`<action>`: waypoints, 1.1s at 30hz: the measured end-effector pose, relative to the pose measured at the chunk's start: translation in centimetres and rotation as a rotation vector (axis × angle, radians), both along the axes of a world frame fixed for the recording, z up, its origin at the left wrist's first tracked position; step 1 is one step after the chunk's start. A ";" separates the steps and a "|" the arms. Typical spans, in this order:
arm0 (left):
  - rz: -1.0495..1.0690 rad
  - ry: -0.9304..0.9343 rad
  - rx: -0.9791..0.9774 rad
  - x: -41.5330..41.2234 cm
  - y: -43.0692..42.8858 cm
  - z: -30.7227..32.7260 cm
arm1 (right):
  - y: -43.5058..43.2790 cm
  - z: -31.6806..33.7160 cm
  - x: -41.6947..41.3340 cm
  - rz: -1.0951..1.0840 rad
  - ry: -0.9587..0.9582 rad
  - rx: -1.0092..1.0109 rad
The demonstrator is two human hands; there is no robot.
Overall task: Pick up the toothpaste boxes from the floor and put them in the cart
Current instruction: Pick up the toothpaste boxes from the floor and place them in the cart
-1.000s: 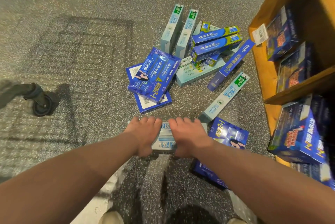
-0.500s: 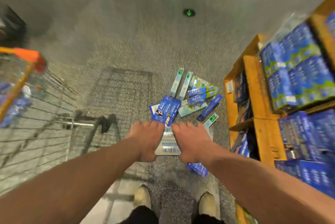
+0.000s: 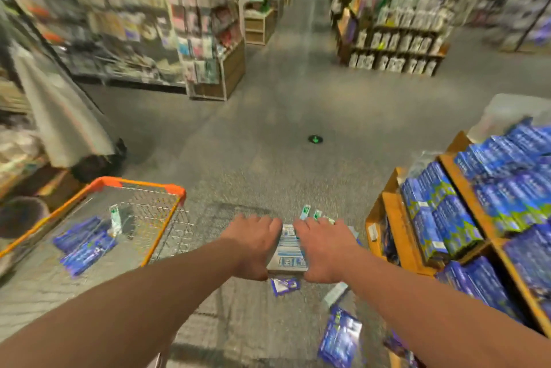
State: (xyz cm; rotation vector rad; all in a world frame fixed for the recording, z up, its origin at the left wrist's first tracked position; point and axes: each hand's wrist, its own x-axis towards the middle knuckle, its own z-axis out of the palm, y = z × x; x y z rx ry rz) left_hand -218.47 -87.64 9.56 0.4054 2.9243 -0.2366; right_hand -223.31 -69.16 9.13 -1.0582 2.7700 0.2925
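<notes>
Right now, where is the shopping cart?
In the head view, the cart stands at lower left, just left of the left hand, across the aisle from the wooden shelf.

I see a grey speckled floor [image 3: 268, 117] running down the aisle. Toothpaste boxes [image 3: 340, 338] lie scattered on it low in my view: a big blue pack nearest me, a small blue box [image 3: 284, 286] further up, and a pale long box [image 3: 335, 294] just to the right of that one. Beyond them two green-tipped box ends [image 3: 305, 212] show, too blurred to read. The wire cart [image 3: 176, 189] with its orange rim stands on the floor to my left, and a wooden shelf unit [image 3: 399, 236] stands to my right. A small round green marker [image 3: 315, 139] sits further down the aisle, well apart from the rest.
</notes>
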 end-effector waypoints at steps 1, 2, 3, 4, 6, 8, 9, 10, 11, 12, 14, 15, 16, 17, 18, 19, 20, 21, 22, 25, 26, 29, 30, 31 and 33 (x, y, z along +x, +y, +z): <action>0.015 0.016 -0.006 1.4 0.1 0.9 | 0.0 0.9 1.1 0.020 0.006 -0.008; 0.027 0.036 -0.008 3.0 0.1 1.8 | 0.0 1.8 2.2 0.048 0.016 -0.023; 0.037 0.051 -0.018 4.6 0.1 2.6 | -0.1 2.6 3.5 0.079 0.023 -0.038; 0.047 0.067 -0.034 6.2 -0.1 3.3 | -0.3 3.5 4.7 0.110 0.031 -0.055; 0.076 0.077 -0.067 9.3 -0.6 4.5 | -1.0 4.9 7.3 0.156 0.037 -0.067; 0.112 0.076 -0.089 12.3 -1.7 5.7 | -2.2 6.1 9.8 0.192 0.039 -0.075; 0.120 0.073 -0.099 13.3 -2.3 6.2 | -2.9 6.5 10.6 0.203 0.035 -0.080; 0.131 0.078 -0.109 14.8 -3.2 6.9 | -3.8 7.1 11.8 0.225 0.038 -0.088; 0.144 0.082 -0.118 16.2 -4.1 7.6 | -4.8 7.6 12.9 0.242 0.038 -0.090; 0.161 0.092 -0.124 17.5 -5.1 8.2 | -5.9 8.2 14.0 0.260 0.040 -0.097; 0.199 0.105 -0.144 19.9 -7.2 9.3 | -8.4 9.4 15.8 0.299 0.044 -0.106; 0.217 0.116 -0.152 21.1 -8.4 9.7 | -9.8 9.9 16.7 0.315 0.050 -0.110; 0.237 0.126 -0.157 22.2 -9.7 10.0 | -11.3 10.2 17.5 0.331 0.057 -0.115; 0.259 0.133 -0.155 23.4 -11.1 10.2 | -12.8 10.4 18.4 0.343 0.064 -0.118; 0.280 0.139 -0.153 24.5 -12.6 10.3 | -14.5 10.5 19.2 0.352 0.070 -0.122; 0.299 0.139 -0.150 25.7 -14.2 10.3 | -16.3 10.5 20.1 0.359 0.071 -0.125; 0.316 0.134 -0.150 26.9 -15.9 10.3 | -18.2 10.4 21.1 0.370 0.071 -0.128; 0.328 0.124 -0.156 28.1 -17.6 10.2 | -20.0 10.2 22.2 0.378 0.067 -0.129; 0.336 0.117 -0.164 29.3 -19.5 10.2 | -21.9 10.0 23.3 0.382 0.065 -0.132; 0.348 0.096 -0.176 32.5 -25.0 9.6 | -27.6 9.1 26.7 0.384 0.047 -0.142; 0.346 0.086 -0.185 33.4 -26.8 9.2 | -29.4 8.6 27.8 0.377 0.039 -0.148; 0.341 0.048 -0.186 35.4 -32.1 7.8 | -34.3 6.9 30.4 0.344 0.003 -0.158; 0.336 0.034 -0.188 35.8 -33.6 7.2 | -35.7 6.4 31.0 0.334 -0.015 -0.156; 0.329 0.022 -0.192 36.1 -34.9 6.6 | -36.9 5.9 31.6 0.324 -0.033 -0.151; 0.315 0.008 -0.181 36.4 -37.0 5.4 | -38.9 4.8 32.2 0.306 -0.056 -0.138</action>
